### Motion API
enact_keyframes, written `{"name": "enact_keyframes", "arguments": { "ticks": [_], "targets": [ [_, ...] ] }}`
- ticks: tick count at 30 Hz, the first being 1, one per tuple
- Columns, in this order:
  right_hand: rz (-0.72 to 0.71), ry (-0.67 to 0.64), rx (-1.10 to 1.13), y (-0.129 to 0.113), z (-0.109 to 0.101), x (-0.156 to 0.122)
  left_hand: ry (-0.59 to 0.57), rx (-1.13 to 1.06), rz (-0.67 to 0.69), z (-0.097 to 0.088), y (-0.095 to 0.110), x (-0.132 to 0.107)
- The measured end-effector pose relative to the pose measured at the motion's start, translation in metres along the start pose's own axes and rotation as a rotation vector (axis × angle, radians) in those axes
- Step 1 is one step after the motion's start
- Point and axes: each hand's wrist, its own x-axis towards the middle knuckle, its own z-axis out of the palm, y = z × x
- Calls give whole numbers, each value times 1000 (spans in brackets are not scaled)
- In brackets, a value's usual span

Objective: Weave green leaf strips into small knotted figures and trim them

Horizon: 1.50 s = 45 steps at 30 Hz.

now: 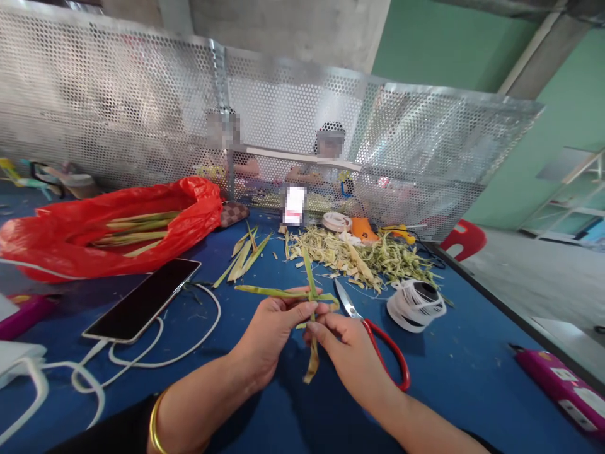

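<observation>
In the middle of the head view, green-and-brown leaf strips (309,277) cross one another, one running left, one up and a browned end hanging down. My left hand (271,331) pinches the crossing from the left between thumb and fingers. From the right, my right hand (343,340) is closed on the same strips, thumb and fingertips near the folded part. Red-handled scissors (387,347) lie just beyond my right hand, partly hidden by it, blades pointing away. Several loose leaf strips (243,258) rest on the table past my left hand.
A red plastic bag (198,202) holding leaves stands at left, near a phone (144,299) with a white cable (217,315). Trimmings (331,249) are heaped ahead, beside a white string spool (411,309). A purple device (562,384) lies right. People sit behind a perforated screen (283,94).
</observation>
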Motion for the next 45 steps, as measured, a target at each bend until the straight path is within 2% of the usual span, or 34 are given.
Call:
{"name": "enact_keyframes", "arguments": {
  "ticks": [6,9,11,13,17,21,23,26,30,32,35,40,45],
  "targets": [
    [-123,16,-87,-1,1,-5,1,-6,22,0,-5,3],
    [-86,-4,-73,-1,-3,-2,32,-9,2,-4,-4,6],
    [-2,24,61,0,-6,2,83,-6,13,-5,-1,6],
    [104,82,299,3,-10,7,84,36,38,-4,0,5],
    [297,80,771,9,-14,14,-31,168,95,0,-4,3],
    [322,175,932,11,-15,17,-109,228,129,0,-6,3],
    [267,208,916,10,-19,18,-102,236,120,-3,-3,5],
    [153,231,753,7,-29,19,-65,225,103,-8,5,6],
    [51,295,526,4,-38,20,-140,125,-70,-10,13,5],
    [42,303,462,4,-39,19,-168,145,-103,-7,13,3],
    [47,243,418,2,-36,17,-184,254,-36,-3,8,2],
    [49,214,339,-4,-28,12,-103,410,-38,-1,1,1],
    [43,219,307,-2,-25,14,-115,421,-39,2,-1,1]
  ]
}}
